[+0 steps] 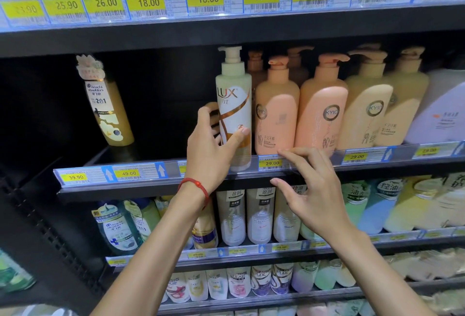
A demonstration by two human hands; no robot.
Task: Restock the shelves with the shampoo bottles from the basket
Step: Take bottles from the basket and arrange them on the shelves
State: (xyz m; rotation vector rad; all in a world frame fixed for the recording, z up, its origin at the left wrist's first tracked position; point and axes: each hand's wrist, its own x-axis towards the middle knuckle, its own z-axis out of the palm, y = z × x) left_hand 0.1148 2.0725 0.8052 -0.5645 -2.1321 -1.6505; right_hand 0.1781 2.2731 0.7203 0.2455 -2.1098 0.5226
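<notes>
A white and gold LUX pump bottle [234, 99] stands upright on the middle shelf [141, 177], right beside a row of peach KYIO pump bottles [276, 114]. My left hand [211, 147] grips the LUX bottle low down, thumb on its front and fingers round its left side. My right hand [309, 187] hovers with fingers spread and relaxed in front of the shelf's price rail, below the KYIO bottles, holding nothing. The basket is out of view.
A yellow Head & Shoulders bottle [108, 104] leans alone at the left of the middle shelf, with a dark gap between it and the LUX bottle. The shelf above [226, 28] hangs close over the pump heads. Lower shelves hold packed bottles [259, 217] and pouches.
</notes>
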